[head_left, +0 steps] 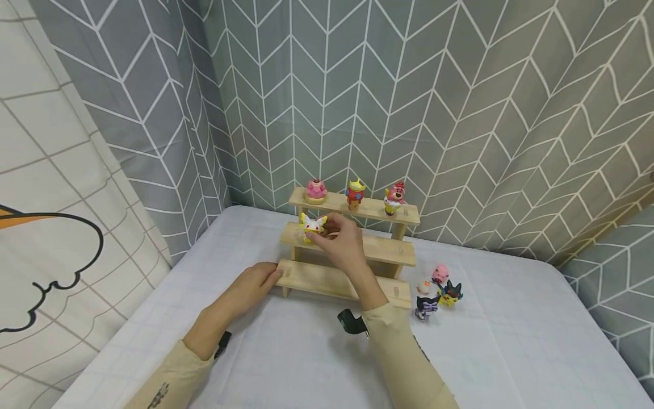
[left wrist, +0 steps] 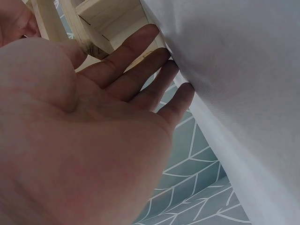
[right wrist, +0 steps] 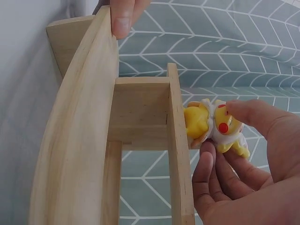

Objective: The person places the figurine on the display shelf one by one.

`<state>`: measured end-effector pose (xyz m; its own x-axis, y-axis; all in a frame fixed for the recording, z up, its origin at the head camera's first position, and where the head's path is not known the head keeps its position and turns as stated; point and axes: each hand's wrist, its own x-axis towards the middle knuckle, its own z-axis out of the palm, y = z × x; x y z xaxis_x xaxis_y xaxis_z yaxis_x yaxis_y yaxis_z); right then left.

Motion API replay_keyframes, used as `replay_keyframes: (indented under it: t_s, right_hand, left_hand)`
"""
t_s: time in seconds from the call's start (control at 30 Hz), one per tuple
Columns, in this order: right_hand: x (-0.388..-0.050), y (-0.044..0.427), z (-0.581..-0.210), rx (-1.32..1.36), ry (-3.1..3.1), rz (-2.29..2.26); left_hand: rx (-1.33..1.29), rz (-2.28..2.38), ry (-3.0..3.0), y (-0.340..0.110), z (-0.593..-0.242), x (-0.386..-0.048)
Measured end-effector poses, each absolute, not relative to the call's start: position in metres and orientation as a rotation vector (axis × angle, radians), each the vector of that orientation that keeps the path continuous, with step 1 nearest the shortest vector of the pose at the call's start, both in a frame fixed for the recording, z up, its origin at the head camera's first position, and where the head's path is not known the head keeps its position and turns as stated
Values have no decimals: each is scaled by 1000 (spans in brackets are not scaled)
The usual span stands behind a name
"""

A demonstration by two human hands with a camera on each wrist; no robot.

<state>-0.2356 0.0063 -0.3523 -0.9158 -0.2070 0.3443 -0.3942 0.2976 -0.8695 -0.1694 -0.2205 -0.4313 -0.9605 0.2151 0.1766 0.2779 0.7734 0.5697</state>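
Note:
A small yellow toy figurine in a white hood [head_left: 312, 224] is pinched between the thumb and fingers of my right hand [head_left: 343, 241]. It is at the left part of the middle step of a three-tier wooden stand [head_left: 327, 279]. In the right wrist view the figurine [right wrist: 216, 123] lies close against that step's board; whether its base bears on the wood I cannot tell. My left hand [head_left: 254, 284] touches the left end of the lowest step. Its fingers [left wrist: 136, 58] stretch out fairly straight beside the wood in the left wrist view.
Along the top step stand a pink figurine [head_left: 315, 192], a red one with a green head [head_left: 355, 194] and a red-pink bear figurine [head_left: 394, 199]. Several more, among them a pink pig-like one [head_left: 440, 273] and a dark purple one [head_left: 425, 307], are on the white tablecloth [head_left: 511, 341] right of the stand.

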Motion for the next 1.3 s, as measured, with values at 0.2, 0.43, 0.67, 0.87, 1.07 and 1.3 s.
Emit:
replay_keyframes:
  t_s: [0.2,0.43,0.67,0.87,1.07,1.3]
  right_hand:
    - [-230,13,-353,552,-2424,1648]
    - [-222,26,-358,552,-2421,1671]
    - [-215,36,-360,493,-2407,1647]
    - [-211,41,-356,498,-2385,1656]
    - [-207,53,-354,547,-2413,1632]
    - [-204,75,-355,535,-2417,1565]
  left_hand:
    - [-396,-945,-2859,-220,-431,-169]
    - [-393,-950,-2861,-220,-431,-168]
    - [-394,-932,-2865,-221,-433,-170]
    - [-411,-934,-2859,-222,-434,-170]
    - [-405,-951,-2868,-223,-434,-169]
    - [-404,-941,-2875,-223,-432,-168]
